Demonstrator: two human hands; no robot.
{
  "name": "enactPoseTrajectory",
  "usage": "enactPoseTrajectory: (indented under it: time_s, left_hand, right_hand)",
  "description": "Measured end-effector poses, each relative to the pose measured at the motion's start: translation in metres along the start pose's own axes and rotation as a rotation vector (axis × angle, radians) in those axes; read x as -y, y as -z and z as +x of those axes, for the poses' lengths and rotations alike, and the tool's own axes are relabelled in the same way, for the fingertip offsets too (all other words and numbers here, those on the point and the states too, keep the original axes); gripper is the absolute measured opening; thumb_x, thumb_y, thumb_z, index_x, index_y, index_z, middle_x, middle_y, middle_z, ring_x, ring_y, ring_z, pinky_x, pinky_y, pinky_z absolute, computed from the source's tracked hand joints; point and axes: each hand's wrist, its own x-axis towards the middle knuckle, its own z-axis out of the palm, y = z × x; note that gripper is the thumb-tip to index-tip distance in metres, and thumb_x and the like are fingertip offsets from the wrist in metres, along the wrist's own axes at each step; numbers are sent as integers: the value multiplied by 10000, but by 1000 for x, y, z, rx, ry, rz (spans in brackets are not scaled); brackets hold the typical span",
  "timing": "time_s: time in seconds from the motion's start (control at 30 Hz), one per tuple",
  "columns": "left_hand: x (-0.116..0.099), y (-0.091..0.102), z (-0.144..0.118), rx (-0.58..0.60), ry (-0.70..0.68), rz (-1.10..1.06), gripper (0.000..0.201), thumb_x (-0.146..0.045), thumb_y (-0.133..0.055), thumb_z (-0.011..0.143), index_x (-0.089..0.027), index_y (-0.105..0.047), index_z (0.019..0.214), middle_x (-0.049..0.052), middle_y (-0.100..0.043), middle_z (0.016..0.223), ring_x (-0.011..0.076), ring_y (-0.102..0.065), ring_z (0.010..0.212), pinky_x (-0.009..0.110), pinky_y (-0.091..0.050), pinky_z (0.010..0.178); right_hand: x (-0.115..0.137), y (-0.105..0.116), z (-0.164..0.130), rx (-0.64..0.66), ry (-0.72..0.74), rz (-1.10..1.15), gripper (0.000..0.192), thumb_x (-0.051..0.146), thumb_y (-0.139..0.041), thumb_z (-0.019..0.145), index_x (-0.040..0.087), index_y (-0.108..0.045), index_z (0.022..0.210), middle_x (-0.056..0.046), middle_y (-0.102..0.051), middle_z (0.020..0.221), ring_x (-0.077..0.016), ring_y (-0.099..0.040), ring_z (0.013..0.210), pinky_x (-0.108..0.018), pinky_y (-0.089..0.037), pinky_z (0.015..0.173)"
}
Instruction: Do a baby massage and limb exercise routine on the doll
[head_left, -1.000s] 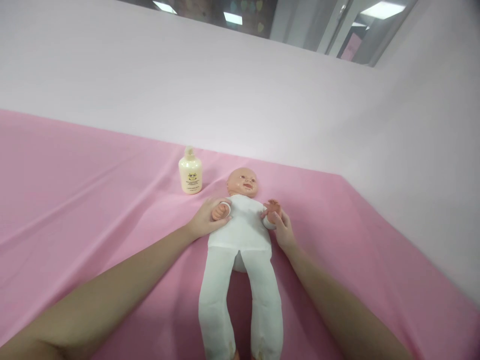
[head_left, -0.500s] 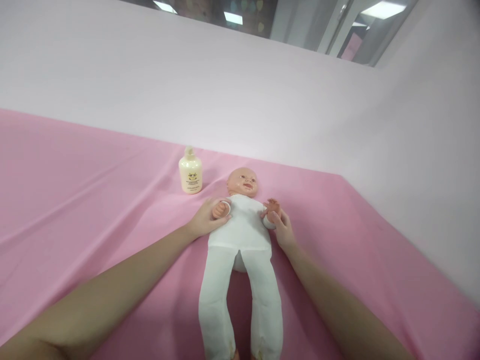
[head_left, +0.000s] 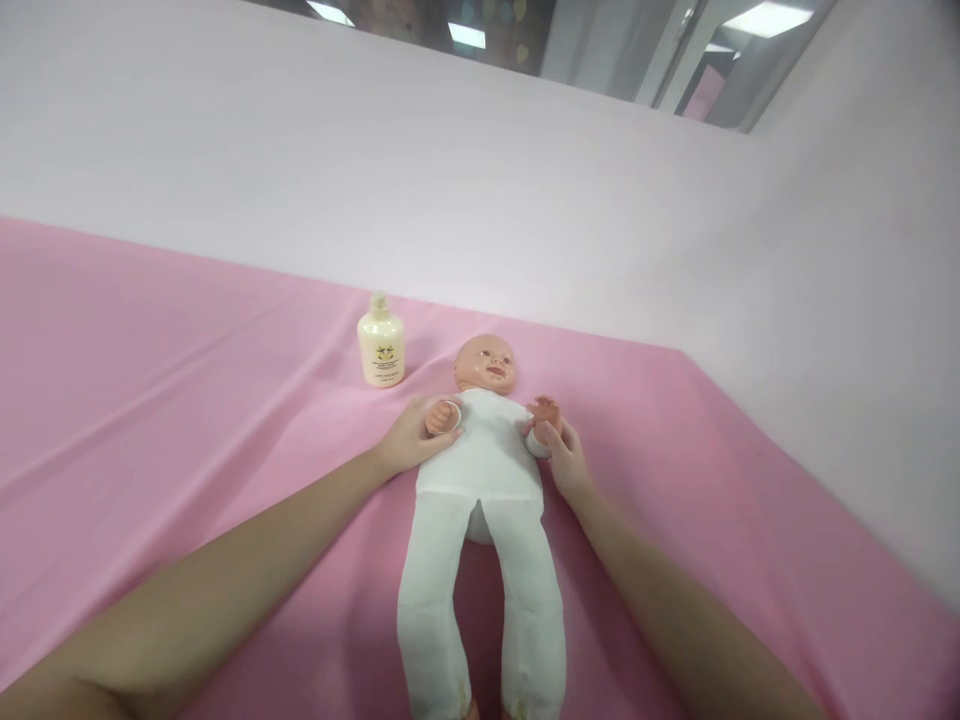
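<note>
While the doll lies face up on the pink cloth, its head farthest from me and its legs toward me, my left hand is curled round one of its arms, just beside a small clenched fist. My right hand is wrapped round the other wrist (the doll's fingers on that side are spread). Beyond my left hand a cream bottle stands upright, near the doll's head but apart from it.
</note>
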Motion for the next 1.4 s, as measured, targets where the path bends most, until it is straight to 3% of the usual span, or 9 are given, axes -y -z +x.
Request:
enactPoseTrajectory:
  time_s: [0.23,0.43,0.63,0.73,0.83,0.97,1.1,1.4]
  left_hand:
    - [-2,0,1,4,4,-7,359,-406,-743,877,-228,-676,1182,99,-737,1218,289,-699,1167,448,-570,1025]
    - [-1,0,1,9,-1,-21,344,-395,-733,887,-234,-667,1185,99,-737,1208,276,-710,1128,442,-586,989]
    - [2,0,0,8,-11,-11,344,-394,-737,887,-237,-669,1185,89,-738,1215,275,-702,1160,448,-569,1035]
    - [3,0,0,1,-19,-9,347,-394,-735,892,-234,-668,1192,95,-734,1231,278,-694,1178,465,-550,1070]
    - [2,0,-1,1,-8,-16,351,-403,-738,890,-238,-668,1191,95,-734,1233,278,-696,1166,465,-559,1060]
    - [1,0,0,4,8,-19,360,-418,-744,881,-243,-674,1188,93,-735,1238,282,-698,1174,456,-572,1044]
    - [1,-1,0,2,11,-20,365,-404,-749,876,-236,-671,1191,96,-736,1242,285,-697,1176,468,-564,1056]
    - [-2,0,0,-6,6,-12,346,-401,-744,874,-242,-674,1173,96,-737,1222,287,-704,1156,468,-570,1038]
  right_hand:
    - [1,-1,0,-14,-17,-19,414,643,-729,884,234,-763,833,-83,-694,1400,-342,-522,1442,-449,-423,1192]
    - [-4,1,-2,-23,-65,3,388,569,-801,840,268,-757,1080,-50,-775,968,-298,-682,1135,-460,-496,1086]
    - [-6,1,-2,-25,-94,8,470,547,-837,797,271,-746,1167,-37,-774,967,-261,-693,975,-420,-544,977]
    - [-7,2,-1,-33,-93,7,458,571,-835,789,258,-758,1114,-35,-767,922,-256,-692,954,-414,-549,964]
    - [-8,2,1,-29,-93,-8,412,623,-813,791,237,-770,929,-56,-769,948,-270,-698,1003,-425,-543,988]
    - [-6,1,3,-23,-44,-36,441,669,-801,792,234,-744,748,-93,-769,1098,-326,-643,1241,-456,-494,1112]
    - [-4,0,4,7,39,11,519,757,-676,867,250,-782,842,-59,-695,784,-314,-673,1148,-515,-464,1162]
    - [-7,1,1,-35,43,22,493,709,-637,927,246,-775,827,-72,-735,876,-315,-642,1255,-508,-419,1201]
